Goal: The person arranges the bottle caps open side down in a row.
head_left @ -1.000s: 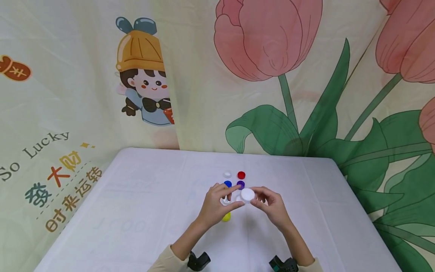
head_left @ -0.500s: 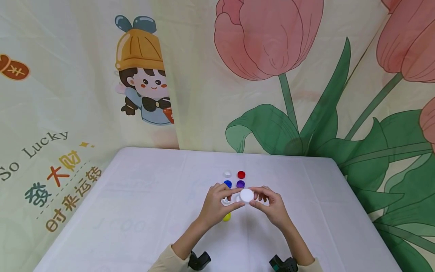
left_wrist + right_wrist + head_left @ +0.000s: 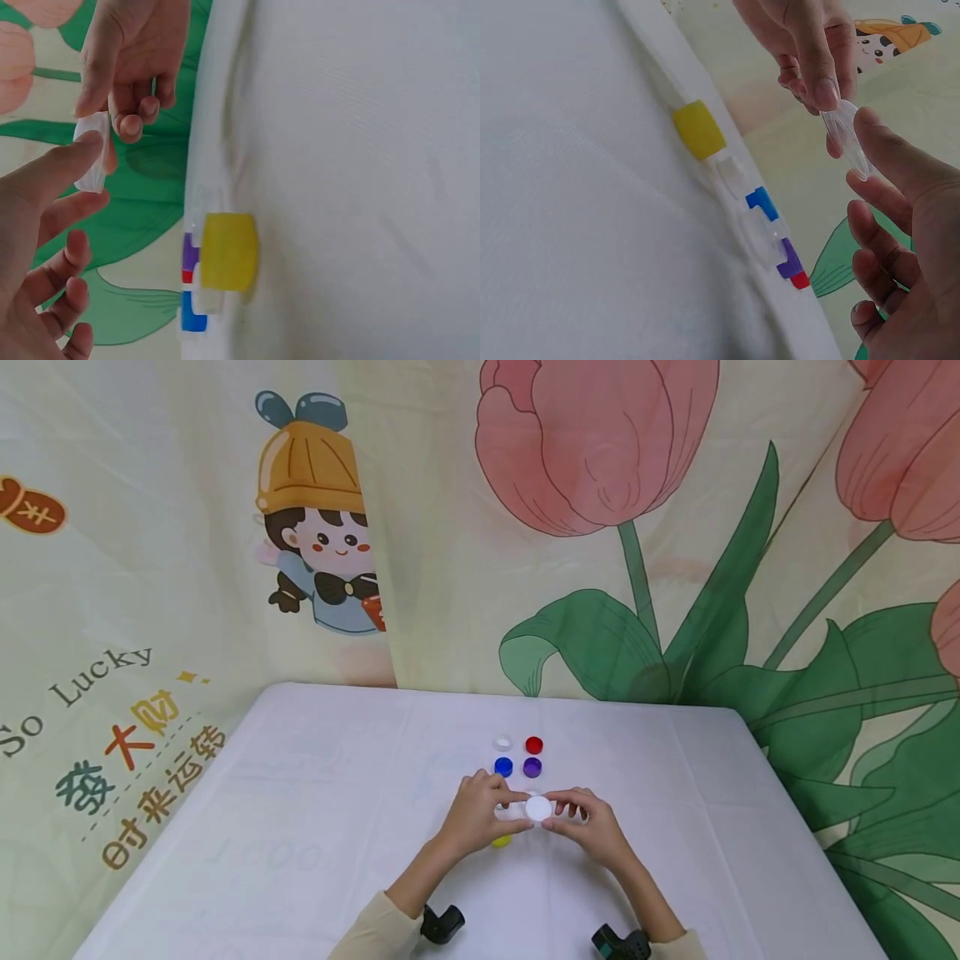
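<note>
White cap [image 3: 538, 809] shifted slightly; left hand [image 3: 475, 812], right hand [image 3: 595, 827] pinch opposite edges, fingers slightly parted.

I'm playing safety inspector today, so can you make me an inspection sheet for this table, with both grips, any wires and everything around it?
Surface: table covered in creased white cloth.
Job's things: one pale round disc, held up between two hands.
Clutter: red cap, purple cap, blue cap, yellow piece and some clear pieces.
Grips: left grip and right grip, bare hands, both pinch the disc.
Cables: nothing seen.
Surroundings: backdrop with pink tulips and a cartoon figure.
</note>
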Available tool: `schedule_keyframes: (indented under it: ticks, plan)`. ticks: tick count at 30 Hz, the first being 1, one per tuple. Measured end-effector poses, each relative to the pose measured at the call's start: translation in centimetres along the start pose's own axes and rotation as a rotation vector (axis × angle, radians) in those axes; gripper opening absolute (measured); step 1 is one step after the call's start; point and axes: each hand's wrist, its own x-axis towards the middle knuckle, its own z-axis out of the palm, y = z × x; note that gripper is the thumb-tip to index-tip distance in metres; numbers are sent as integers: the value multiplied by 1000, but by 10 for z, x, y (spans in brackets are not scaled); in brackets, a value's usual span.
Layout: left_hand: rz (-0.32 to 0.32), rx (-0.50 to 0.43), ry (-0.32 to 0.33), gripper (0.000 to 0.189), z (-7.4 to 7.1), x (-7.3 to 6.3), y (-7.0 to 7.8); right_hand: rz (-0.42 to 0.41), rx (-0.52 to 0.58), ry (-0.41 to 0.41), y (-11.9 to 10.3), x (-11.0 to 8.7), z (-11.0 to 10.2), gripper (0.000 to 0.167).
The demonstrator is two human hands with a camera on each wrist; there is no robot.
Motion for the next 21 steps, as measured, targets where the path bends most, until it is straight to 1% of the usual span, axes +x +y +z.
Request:
schedule_keyframes:
  ticks: [4, 8, 12, 19, 21]
  plan:
    - [-3, 56, -79, 38, 12, -2, -8, -26, -76, -36, 14, -3, 5, 35]
    - [-5, 110, -127, 38, 25, -5, -14, -68, -150, -48, 27, -5, 11, 35]
    - [1, 155, -138, 39, 32, -6, -16, -79, -177, -58, 32, -5, 14, 34]
    - [-12, 179, -159, 39, 33, -5, -14, -79, -228, -58, 35, -3, 16, 36]
    - [-10, 198, -169, 39, 34, -4, -14, -78, -248, -61, 36, -3, 17, 38]
